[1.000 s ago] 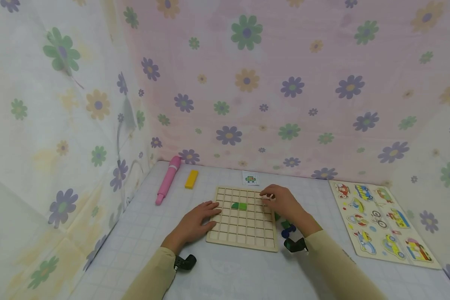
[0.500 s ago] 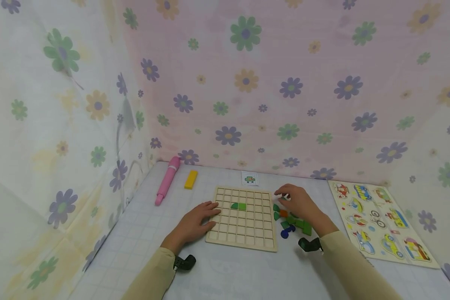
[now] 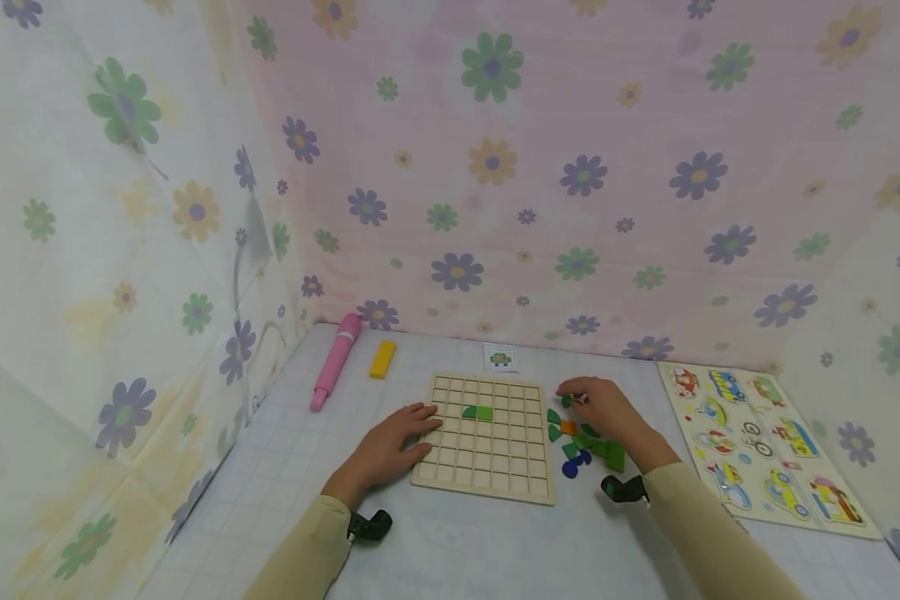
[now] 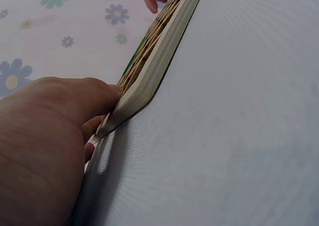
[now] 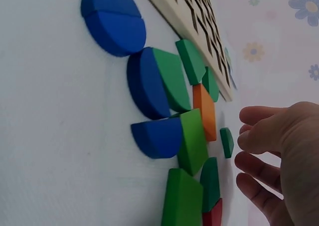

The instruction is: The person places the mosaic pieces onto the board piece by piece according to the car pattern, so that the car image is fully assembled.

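Observation:
A wooden grid board lies flat on the table with two green pieces set in its upper rows. My left hand rests with straight fingers on the board's left edge; in the left wrist view the left hand lies against that edge. My right hand hovers just right of the board over a cluster of loose pieces. Its loosely curled fingers sit close to a small green piece without gripping it. An orange piece, green pieces and blue rounded pieces lie beside it.
A pink pen and a yellow block lie at the back left. A small picture card sits behind the board. A vehicle peg puzzle lies at the right. Floral cloth walls close in the left, back and right.
My right hand has left the board's upper right corner and moved right, over the loose pieces. The left hand has stayed on the board's edge.

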`<act>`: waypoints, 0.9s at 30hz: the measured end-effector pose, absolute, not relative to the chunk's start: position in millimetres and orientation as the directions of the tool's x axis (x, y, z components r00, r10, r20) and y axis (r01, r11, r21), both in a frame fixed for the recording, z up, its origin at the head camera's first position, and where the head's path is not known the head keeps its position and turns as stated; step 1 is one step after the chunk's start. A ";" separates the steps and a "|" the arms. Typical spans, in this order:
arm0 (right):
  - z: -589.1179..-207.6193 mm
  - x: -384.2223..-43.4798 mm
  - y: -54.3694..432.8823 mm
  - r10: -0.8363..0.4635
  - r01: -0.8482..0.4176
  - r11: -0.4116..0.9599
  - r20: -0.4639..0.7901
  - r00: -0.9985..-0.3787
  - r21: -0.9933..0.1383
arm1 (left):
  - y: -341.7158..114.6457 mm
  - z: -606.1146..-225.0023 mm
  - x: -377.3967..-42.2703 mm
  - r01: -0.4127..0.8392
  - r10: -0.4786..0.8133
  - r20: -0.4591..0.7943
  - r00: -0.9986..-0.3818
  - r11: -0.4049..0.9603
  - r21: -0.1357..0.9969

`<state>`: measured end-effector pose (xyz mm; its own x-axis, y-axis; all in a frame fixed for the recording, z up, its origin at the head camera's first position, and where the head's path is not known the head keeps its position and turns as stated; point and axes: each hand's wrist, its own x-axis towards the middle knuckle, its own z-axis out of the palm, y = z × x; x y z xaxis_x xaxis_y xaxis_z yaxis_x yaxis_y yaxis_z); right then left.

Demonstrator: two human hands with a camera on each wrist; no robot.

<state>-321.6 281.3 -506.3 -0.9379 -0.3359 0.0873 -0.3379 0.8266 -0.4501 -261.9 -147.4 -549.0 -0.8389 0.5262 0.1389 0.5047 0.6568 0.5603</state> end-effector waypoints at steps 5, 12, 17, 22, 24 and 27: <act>-510.1 -321.5 284.7 -0.331 -0.319 0.839 0.054 -0.942 -0.441 | -147.1 -551.3 -262.7 0.503 0.525 0.132 -0.841 0.665 0.552; -513.8 -326.4 287.8 -0.301 -0.281 0.861 0.020 -0.953 -0.425 | -147.2 -550.3 -263.9 0.508 0.528 0.135 -0.838 0.665 0.547; -511.7 -325.4 287.1 -0.293 -0.269 0.868 0.007 -0.956 -0.418 | -147.3 -550.9 -264.4 0.506 0.524 0.138 -0.840 0.667 0.547; -512.5 -324.3 287.4 -0.275 -0.242 0.877 -0.020 -0.961 -0.416 | -147.6 -551.3 -264.6 0.504 0.522 0.137 -0.842 0.671 0.543; -513.4 -323.8 287.6 -0.270 -0.237 0.879 -0.022 -0.962 -0.414 | -147.6 -551.2 -264.4 0.503 0.521 0.135 -0.843 0.673 0.542; -514.7 -323.4 287.7 -0.272 -0.246 0.878 -0.007 -0.962 -0.410 | -147.2 -550.7 -263.9 0.502 0.520 0.136 -0.843 0.670 0.546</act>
